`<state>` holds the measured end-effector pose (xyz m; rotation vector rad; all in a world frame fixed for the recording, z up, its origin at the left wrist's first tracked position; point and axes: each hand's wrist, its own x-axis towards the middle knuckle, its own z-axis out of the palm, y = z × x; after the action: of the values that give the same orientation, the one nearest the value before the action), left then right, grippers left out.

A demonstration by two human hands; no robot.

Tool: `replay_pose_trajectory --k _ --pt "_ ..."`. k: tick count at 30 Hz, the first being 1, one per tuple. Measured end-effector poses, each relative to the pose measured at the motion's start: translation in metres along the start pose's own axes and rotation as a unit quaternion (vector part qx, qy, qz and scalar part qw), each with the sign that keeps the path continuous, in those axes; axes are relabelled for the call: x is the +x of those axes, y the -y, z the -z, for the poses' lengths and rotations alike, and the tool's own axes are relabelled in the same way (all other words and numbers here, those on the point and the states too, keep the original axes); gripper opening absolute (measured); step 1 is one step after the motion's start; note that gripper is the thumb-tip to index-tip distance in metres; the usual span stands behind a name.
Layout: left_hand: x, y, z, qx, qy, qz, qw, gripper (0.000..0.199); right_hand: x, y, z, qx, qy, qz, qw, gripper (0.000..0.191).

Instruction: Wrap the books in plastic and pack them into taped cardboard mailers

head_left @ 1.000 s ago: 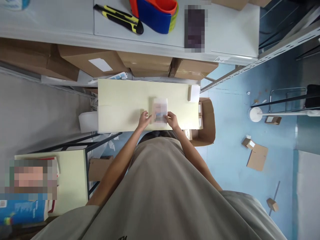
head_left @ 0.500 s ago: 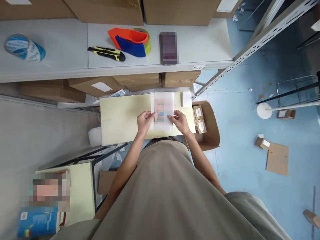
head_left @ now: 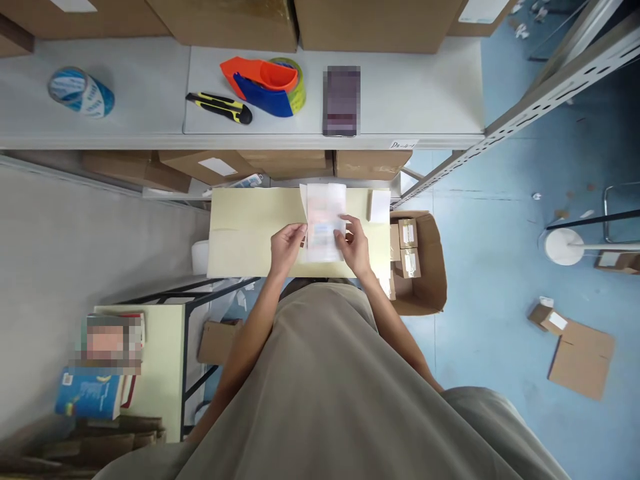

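A translucent, whitish plastic sleeve (head_left: 326, 200) lies over the pale yellow tabletop, with a faint coloured print showing through it. At its left edge my left hand (head_left: 287, 248) is closed, thumb and forefinger pinching the edge, where a narrow whitish strip stands out at the upper left. My right hand (head_left: 356, 248) holds the sleeve's right side, its thumb and bent forefinger on the surface. The remaining fingers of that hand are partly hidden. To the right of the sleeve, near the table's back edge, is a small white block-like stack (head_left: 379, 206).
The narrow table (head_left: 240, 233) stands below a grey shelf (head_left: 410, 100). On the shelf are a box cutter (head_left: 220, 107), an orange-and-blue tape dispenser (head_left: 265, 83), a tape roll (head_left: 81, 92) and a pixelated dark rectangle (head_left: 341, 100). An open carton (head_left: 431, 267) holds small boxes at the right.
The sleeve's print looks fainter, and a strip at its upper left edge now stands apart. My right forefinger has lifted away from the thumb. The camera view has shifted slightly.
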<state>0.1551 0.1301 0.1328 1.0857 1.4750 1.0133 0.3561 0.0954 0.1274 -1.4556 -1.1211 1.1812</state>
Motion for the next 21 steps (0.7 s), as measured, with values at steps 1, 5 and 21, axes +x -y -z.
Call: replay_pose_trajectory --k 1,5,21 --pt "0.001 0.0 0.002 -0.015 0.006 0.014 1.0 0.044 0.001 -0.002 0.0 -0.005 0.007 0.003 1.0 0.042" --pt "0.006 0.005 0.013 -0.054 0.05 0.062 0.995 0.053 0.01 -0.011 -0.002 -0.024 0.033 0.015 0.999 0.03" --pt "0.041 0.029 0.086 -0.016 -0.055 0.051 0.997 0.027 0.0 0.023 -0.169 -0.37 0.024 0.18 0.911 0.016"
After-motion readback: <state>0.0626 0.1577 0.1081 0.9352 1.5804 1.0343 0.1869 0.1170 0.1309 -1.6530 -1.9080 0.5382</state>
